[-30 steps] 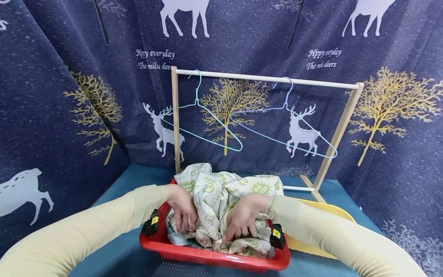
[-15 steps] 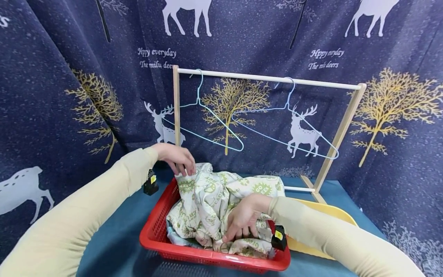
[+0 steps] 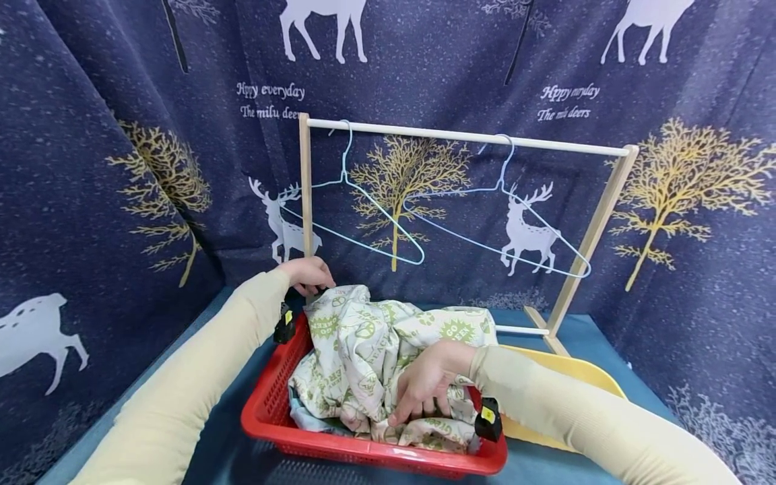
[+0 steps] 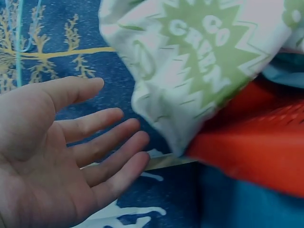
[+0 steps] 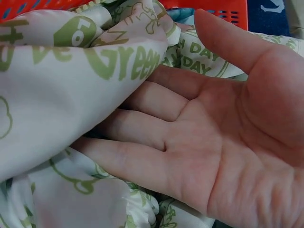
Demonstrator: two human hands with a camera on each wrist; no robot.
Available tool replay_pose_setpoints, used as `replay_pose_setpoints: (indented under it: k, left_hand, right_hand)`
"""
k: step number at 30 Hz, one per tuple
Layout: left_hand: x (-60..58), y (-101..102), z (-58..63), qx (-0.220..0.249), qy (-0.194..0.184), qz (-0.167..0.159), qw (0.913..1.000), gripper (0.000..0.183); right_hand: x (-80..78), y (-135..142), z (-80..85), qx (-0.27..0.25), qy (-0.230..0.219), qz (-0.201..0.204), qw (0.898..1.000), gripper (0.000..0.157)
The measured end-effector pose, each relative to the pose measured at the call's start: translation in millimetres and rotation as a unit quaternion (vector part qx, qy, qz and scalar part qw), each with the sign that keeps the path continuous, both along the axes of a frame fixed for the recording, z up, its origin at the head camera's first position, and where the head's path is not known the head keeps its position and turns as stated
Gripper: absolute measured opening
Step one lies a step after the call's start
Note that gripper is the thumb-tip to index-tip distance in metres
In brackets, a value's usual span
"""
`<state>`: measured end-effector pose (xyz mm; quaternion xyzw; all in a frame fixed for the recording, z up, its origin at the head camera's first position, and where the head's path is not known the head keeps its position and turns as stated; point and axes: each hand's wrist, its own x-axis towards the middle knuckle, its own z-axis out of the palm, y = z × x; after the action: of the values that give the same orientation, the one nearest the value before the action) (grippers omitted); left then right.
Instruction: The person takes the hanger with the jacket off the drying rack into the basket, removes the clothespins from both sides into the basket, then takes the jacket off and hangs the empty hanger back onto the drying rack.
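Note:
A crumpled white cloth with green "Go Green" print [image 3: 366, 337] fills the red basket [image 3: 269, 429] and drapes over its back rim. My left hand [image 3: 309, 273] is at the basket's back left corner. In the left wrist view its fingers are spread and hold nothing, just beside a hanging corner of the cloth [image 4: 178, 71]. My right hand [image 3: 427, 380] reaches down into the front of the pile. In the right wrist view its straight fingers slip beneath a fold [image 5: 71, 95], which hides the fingertips; the thumb stands apart.
Behind the basket stands a wooden rack with a white rail [image 3: 424, 135]. Two light blue hangers [image 3: 388, 215] [image 3: 533, 212] hang from it. A yellow tray [image 3: 570, 367] lies to the right, partly under my right arm. Light blue fabric [image 3: 309, 419] shows below the printed cloth.
My left hand has come up out of the basket's front left and moved back to the cloth's far left corner. The right hand has stayed in place.

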<state>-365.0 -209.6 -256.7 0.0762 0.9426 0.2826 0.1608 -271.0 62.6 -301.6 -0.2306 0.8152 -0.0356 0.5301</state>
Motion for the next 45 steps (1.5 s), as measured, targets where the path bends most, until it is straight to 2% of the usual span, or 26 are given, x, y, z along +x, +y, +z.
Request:
replay_pose_setpoints:
  k: [3,6,11,14,17,19,22,25,28,32,40,43,45]
  left_hand:
    - [-3.5,0.6,-11.6,-0.001,-0.003,0.013,0.9999,0.016]
    - [-6.4,1.2,-22.0,0.0,0.004,0.027,0.9996,0.02]
    - [-11.5,-0.6,-35.7,0.013,0.05,0.034,0.9981,0.012]
    - [-12.5,-2.5,-37.8,0.046,0.062,0.041,0.9962,0.01]
    - [-9.7,-4.3,-34.7,0.084,0.062,0.047,0.9934,0.011]
    - [-7.1,-5.8,-32.3,0.099,0.075,0.044,0.9913,0.01]
    - [-2.9,-8.4,-30.9,0.091,0.129,0.023,0.9873,0.006]
    - [2.1,-11.5,-31.8,0.086,0.188,-0.001,0.9784,0.006]
    - [7.6,-15.3,-33.4,0.095,0.22,-0.017,0.9706,0.007]
    - [15.9,-20.2,-29.2,0.124,0.217,-0.03,0.9678,0.008]
    - [34.8,-16.8,-4.2,0.183,0.192,-0.037,0.9633,0.014]
    - [45.3,-9.8,1.9,0.195,0.201,-0.053,0.9587,0.012]
    - [52.6,-3.7,3.9,0.203,0.215,-0.073,0.9526,0.011]
  right_hand:
    - [1.1,-0.9,0.4,-0.001,0.012,0.003,1.0,0.04]
    - [2.2,-1.8,0.6,-0.001,0.019,0.003,1.0,0.038]
    - [3.0,-2.5,0.0,-0.003,0.012,-0.002,1.0,0.037]
    - [2.7,-2.5,-0.6,-0.006,0.007,-0.002,1.0,0.037]
    - [2.0,-1.8,-0.8,-0.008,0.009,0.0,1.0,0.037]
    - [1.4,-0.9,-0.7,-0.01,0.01,0.0,1.0,0.036]
    - [1.1,0.8,-0.4,-0.011,0.015,0.0,1.0,0.035]
    - [0.9,2.8,-0.1,-0.013,0.018,-0.001,1.0,0.035]
    - [0.8,4.6,-0.4,-0.017,0.015,0.0,1.0,0.032]
    - [0.1,6.2,-2.3,-0.022,0.006,0.001,1.0,0.03]
    - [0.5,6.8,-1.9,-0.025,0.022,0.006,0.999,0.028]
    - [1.3,6.8,-1.8,-0.028,0.024,0.007,0.999,0.027]
    - [1.9,6.9,-2.0,-0.029,0.029,0.006,0.999,0.026]
